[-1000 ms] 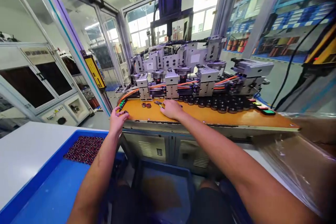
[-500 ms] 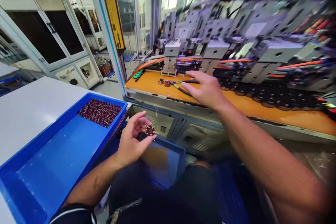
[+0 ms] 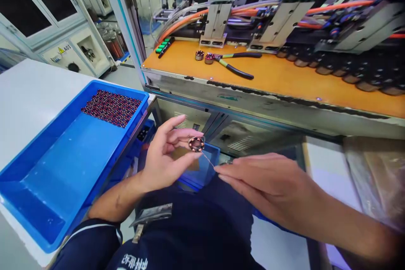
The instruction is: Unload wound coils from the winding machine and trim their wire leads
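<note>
Between the thumb and fingers of my left hand (image 3: 171,152) is a small ring-shaped motor stator (image 3: 196,144) with copper windings. A thin twisted wire (image 3: 209,160) runs from its lower edge down to the right. My right hand (image 3: 268,181) pinches the end of that wire between thumb and fingertips. Both hands are over my lap, in front of the bench. Two more stators (image 3: 199,55) sit on the orange bench top, the right one touching the jaws of a pair of pliers (image 3: 236,62) with black and yellow handles.
On the left, a blue tray (image 3: 71,156) on a white table (image 3: 38,84) holds many small stators at its far end. Green-and-black pens (image 3: 164,46) lie on the orange bench (image 3: 177,59). Machine fixtures (image 3: 217,21) and orange hoses stand behind. A lower blue bin (image 3: 210,158) is beneath my hands.
My right hand has come down from above the bench near the pliers and now pinches the stator's wire. The left hand still holds the stator. The view has tilted downward.
</note>
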The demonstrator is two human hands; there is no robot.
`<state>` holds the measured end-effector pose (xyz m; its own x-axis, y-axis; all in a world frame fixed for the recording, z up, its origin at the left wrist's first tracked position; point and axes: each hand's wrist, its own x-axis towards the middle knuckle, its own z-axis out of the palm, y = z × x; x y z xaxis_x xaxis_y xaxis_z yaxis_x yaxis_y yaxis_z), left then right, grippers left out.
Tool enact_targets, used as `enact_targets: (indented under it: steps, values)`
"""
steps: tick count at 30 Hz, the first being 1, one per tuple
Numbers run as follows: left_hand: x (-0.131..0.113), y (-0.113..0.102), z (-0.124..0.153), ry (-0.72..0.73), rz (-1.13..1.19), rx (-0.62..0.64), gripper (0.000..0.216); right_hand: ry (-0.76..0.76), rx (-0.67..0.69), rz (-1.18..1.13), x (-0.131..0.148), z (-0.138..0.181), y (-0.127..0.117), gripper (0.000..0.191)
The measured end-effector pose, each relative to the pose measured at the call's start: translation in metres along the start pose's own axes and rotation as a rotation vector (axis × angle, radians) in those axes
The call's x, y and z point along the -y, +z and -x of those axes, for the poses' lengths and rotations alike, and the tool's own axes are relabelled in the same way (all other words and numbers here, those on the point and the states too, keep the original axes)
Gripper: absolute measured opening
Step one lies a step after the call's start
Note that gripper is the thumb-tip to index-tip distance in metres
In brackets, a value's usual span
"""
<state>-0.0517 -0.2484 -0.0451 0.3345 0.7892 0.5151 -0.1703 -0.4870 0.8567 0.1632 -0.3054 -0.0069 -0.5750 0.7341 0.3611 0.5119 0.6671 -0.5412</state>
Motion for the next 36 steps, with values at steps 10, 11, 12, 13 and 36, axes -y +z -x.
enact_targets:
  steps: [10, 11, 12, 13, 36]
  values:
    - [-0.005, 0.001, 0.009, 0.072, -0.008, 0.185, 0.069, 0.616, -0.299, -0.838, 0.001, -0.016, 0.020, 0.024]
    - [-0.005, 0.002, 0.009, 0.077, -0.020, 0.207, 0.070, 0.641, -0.313, -0.918, 0.001, -0.019, 0.023, 0.024]
    - [-0.005, 0.003, 0.009, 0.089, -0.026, 0.218, 0.071, 0.649, -0.317, -0.977, 0.002, -0.021, 0.027, 0.025]
    - [-0.004, 0.004, 0.009, 0.102, -0.024, 0.214, 0.072, 0.649, -0.326, -1.017, 0.003, -0.022, 0.031, 0.026]
    - [-0.006, 0.006, 0.014, -0.240, 0.450, 0.178, 0.054, 0.579, -0.466, -1.128, 0.016, 0.005, 0.058, 0.024]
